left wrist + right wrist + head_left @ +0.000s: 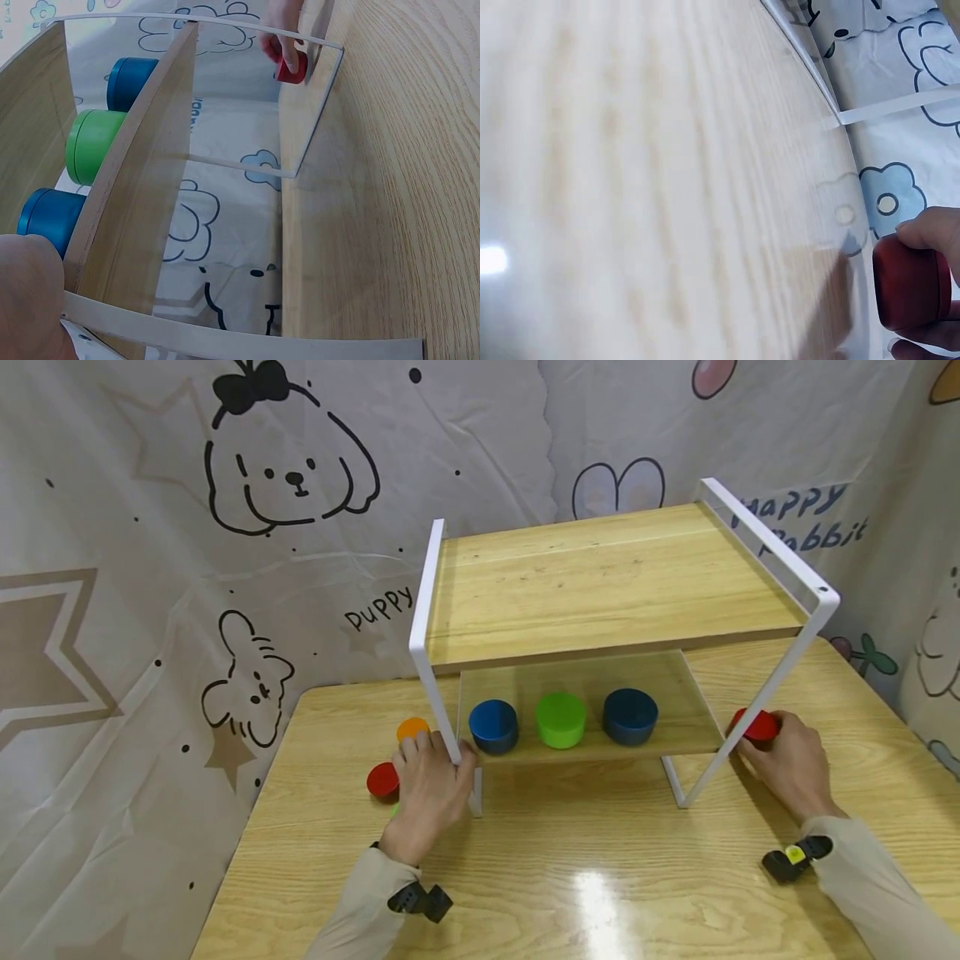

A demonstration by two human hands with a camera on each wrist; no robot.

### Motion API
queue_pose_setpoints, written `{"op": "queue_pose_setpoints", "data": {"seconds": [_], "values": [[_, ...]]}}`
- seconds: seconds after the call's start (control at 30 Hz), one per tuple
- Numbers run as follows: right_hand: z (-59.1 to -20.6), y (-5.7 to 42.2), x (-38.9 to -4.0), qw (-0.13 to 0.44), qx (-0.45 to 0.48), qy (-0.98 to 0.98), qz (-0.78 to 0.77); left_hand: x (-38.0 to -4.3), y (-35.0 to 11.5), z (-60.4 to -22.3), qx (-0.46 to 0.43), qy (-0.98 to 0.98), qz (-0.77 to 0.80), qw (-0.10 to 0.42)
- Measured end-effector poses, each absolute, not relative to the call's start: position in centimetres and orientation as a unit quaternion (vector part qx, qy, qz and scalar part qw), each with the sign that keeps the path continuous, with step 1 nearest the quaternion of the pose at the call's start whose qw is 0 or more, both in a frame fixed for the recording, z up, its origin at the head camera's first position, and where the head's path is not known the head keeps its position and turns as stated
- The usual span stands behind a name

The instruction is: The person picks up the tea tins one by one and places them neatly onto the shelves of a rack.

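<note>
At frame right, the right hand (pixel 795 764) is pinching a red box (pixel 761 727); the left hand (pixel 431 781) is gripping the shelf (pixel 615 581). Blue boxes (pixel 630 718) and a green box (pixel 561 722) are already sitting there; left of middle, an orange box (pixel 412 727) and another red box (pixel 382 782) are waiting.

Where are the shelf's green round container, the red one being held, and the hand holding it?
Green round container (pixel 561 713): head view, on its top.
Red round container (pixel 761 725): head view, on its top.
Right hand (pixel 798 765): head view, on its back.
</note>
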State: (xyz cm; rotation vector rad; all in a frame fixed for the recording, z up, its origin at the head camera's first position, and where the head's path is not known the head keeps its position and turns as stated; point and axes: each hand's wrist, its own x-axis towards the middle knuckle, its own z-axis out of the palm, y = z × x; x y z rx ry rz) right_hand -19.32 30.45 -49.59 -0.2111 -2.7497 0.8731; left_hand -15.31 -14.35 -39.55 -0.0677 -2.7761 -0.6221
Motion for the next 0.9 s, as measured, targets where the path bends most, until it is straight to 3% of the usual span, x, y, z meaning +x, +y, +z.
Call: {"op": "queue_pose_setpoints", "data": {"seconds": [0.3,0.9], "values": [[-48.4,30.0,-17.8,0.111,-0.064,-0.944,0.304,-15.3,-14.3,-39.5,-0.009,-0.967,-0.223,0.122],[-43.7,27.5,-12.5,0.178,-0.042,-0.934,0.308,-15.2,-14.3,-39.5,-0.017,-0.966,-0.226,0.127]]}}
